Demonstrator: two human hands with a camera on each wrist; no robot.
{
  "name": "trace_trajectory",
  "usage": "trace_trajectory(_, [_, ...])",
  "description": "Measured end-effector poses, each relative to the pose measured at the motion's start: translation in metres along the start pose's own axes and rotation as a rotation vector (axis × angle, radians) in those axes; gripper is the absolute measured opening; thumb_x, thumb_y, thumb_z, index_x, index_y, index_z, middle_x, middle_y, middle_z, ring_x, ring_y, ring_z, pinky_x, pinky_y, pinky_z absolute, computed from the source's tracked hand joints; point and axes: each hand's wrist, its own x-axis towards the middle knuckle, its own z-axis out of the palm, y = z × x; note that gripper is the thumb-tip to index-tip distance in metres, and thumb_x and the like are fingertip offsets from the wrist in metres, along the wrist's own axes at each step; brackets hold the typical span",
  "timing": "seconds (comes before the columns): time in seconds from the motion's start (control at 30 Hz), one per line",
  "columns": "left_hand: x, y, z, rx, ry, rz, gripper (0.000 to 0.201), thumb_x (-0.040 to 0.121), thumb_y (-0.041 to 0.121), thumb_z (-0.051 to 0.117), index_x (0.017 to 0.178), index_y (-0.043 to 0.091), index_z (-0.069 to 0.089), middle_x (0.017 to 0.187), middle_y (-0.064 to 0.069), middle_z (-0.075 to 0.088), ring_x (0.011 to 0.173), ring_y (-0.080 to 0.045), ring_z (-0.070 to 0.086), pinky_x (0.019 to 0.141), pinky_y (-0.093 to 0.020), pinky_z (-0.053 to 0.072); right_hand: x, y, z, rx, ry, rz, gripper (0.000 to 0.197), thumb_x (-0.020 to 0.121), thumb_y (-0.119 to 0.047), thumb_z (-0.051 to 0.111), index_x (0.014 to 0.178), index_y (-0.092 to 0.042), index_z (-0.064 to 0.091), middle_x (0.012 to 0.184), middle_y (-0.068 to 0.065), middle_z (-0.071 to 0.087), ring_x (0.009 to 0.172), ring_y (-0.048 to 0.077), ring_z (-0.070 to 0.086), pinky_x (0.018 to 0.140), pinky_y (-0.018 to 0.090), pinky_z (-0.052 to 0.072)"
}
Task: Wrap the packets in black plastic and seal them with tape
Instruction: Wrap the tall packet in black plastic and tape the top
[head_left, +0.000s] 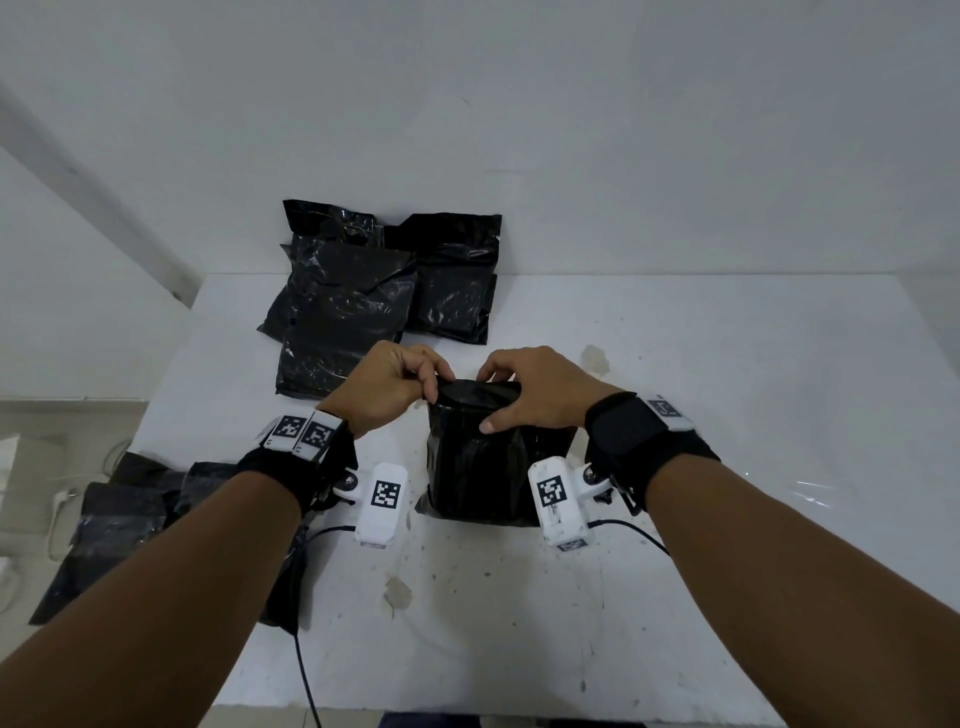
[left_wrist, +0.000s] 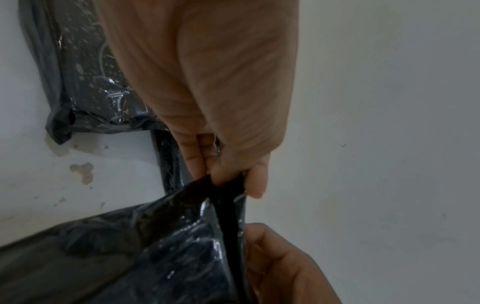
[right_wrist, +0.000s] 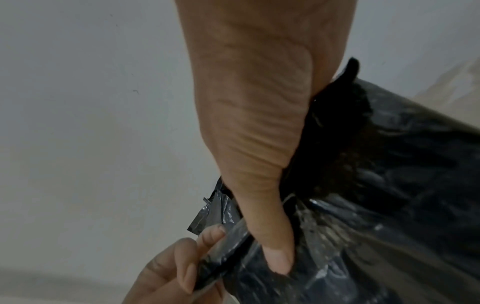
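A packet in black plastic (head_left: 483, 467) stands upright at the middle of the white table (head_left: 701, 364). My left hand (head_left: 437, 387) pinches the plastic's top left edge between thumb and fingers. My right hand (head_left: 491, 401) grips the top right, thumb pressed on the front face and fingers over the far side. In the left wrist view my left hand (left_wrist: 228, 181) pinches a dark fold of the black plastic (left_wrist: 168, 246). In the right wrist view my right hand's thumb (right_wrist: 278, 251) lies on the black plastic (right_wrist: 389, 174). The packet inside is hidden.
Several black wrapped packets (head_left: 358, 296) are stacked at the back of the table against the wall. More black plastic (head_left: 124, 525) lies at the table's near left edge. A shiny clear patch (head_left: 815, 491) sits on the table at right. Stains mark the tabletop.
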Motion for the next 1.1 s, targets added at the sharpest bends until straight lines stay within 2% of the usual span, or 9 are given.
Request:
trace_trajectory(0.1, [-0.003,0.004,0.004,-0.108,0.038,-0.038,0.023,0.072,-0.008,0.060,0.078,0.013,0.069,0.098,-0.007,0.066,0.087,-0.013,0.064,0.073,-0.022,0.053,0.000,0.000,0.007,0.006,0.041,-0.025,0.055,0.071,-0.034,0.086,0.118,-0.022,0.060,0.115,-0.003,0.066,0.096,0.017,0.063,0.082,0.026,0.047])
trace_trajectory(0.17, [-0.005,0.002,0.004,-0.165,0.064,-0.064,0.035,0.074,0.001,0.062,0.108,0.009,0.059,0.110,-0.006,0.063,0.093,-0.012,0.062,0.069,-0.017,0.051,0.000,0.002,0.011,0.012,0.060,-0.041,0.051,0.072,-0.035,0.086,0.112,-0.022,0.057,0.111,-0.002,0.067,0.090,0.016,0.063,0.080,0.027,0.050])
trace_trajectory(0.27, [-0.004,-0.007,0.007,-0.017,0.064,-0.064,0.069,0.079,-0.002,0.076,0.133,0.020,0.039,0.130,-0.001,0.052,0.110,-0.014,0.058,0.085,-0.023,0.053,0.001,0.007,0.015,0.017,0.085,-0.058,0.047,0.073,-0.035,0.085,0.103,-0.021,0.053,0.103,-0.002,0.067,0.077,0.011,0.060,0.071,0.025,0.048])
trace_trajectory(0.33, [-0.002,-0.012,0.010,0.108,-0.001,-0.045,0.072,0.074,0.004,0.083,0.132,0.024,0.045,0.128,0.003,0.056,0.113,-0.012,0.060,0.094,-0.028,0.053,0.002,0.008,0.015,0.022,0.087,-0.068,0.045,0.073,-0.035,0.085,0.101,-0.021,0.053,0.099,-0.002,0.066,0.074,0.007,0.057,0.068,0.023,0.047])
trace_trajectory(0.47, [0.000,-0.014,0.015,0.198,-0.009,-0.004,0.039,0.075,0.009,0.084,0.110,0.016,0.068,0.107,0.003,0.071,0.100,-0.011,0.068,0.095,-0.029,0.053,0.002,0.010,0.017,0.030,0.104,-0.087,0.040,0.073,-0.033,0.085,0.097,-0.022,0.056,0.095,-0.005,0.065,0.074,0.007,0.057,0.067,0.022,0.046])
trace_trajectory(0.67, [-0.001,-0.015,0.020,0.138,0.066,0.043,0.021,0.072,0.001,0.084,0.080,0.015,0.071,0.101,0.006,0.073,0.093,-0.007,0.069,0.083,-0.014,0.050,-0.002,0.021,0.021,0.027,0.160,-0.133,0.030,0.076,-0.027,0.083,0.097,-0.022,0.063,0.093,-0.009,0.060,0.081,0.011,0.056,0.073,0.022,0.043])
trace_trajectory(0.8, [0.000,-0.021,0.025,0.153,0.151,0.080,0.024,0.070,0.000,0.085,0.072,0.020,0.072,0.092,0.004,0.072,0.092,-0.010,0.068,0.085,-0.016,0.051,-0.001,0.025,0.027,0.041,0.219,-0.130,0.026,0.077,-0.022,0.081,0.096,-0.022,0.064,0.093,-0.008,0.060,0.081,0.011,0.055,0.073,0.022,0.040])
trace_trajectory(0.97, [0.001,-0.024,0.029,0.336,0.214,0.113,0.022,0.073,0.005,0.084,0.078,0.020,0.069,0.080,0.004,0.070,0.079,-0.010,0.065,0.077,-0.014,0.049,-0.001,0.025,0.031,0.009,0.210,-0.124,0.018,0.081,-0.015,0.075,0.094,-0.019,0.063,0.096,-0.001,0.064,0.085,0.018,0.060,0.078,0.030,0.048])
trace_trajectory(1.1, [0.001,-0.031,0.022,0.470,0.127,0.113,0.039,0.076,0.007,0.082,0.110,0.019,0.067,0.095,0.004,0.067,0.081,-0.009,0.062,0.078,-0.019,0.049,-0.003,0.033,0.041,0.028,0.181,-0.062,0.015,0.084,-0.009,0.070,0.093,-0.019,0.064,0.097,-0.002,0.069,0.090,0.017,0.065,0.084,0.034,0.053])
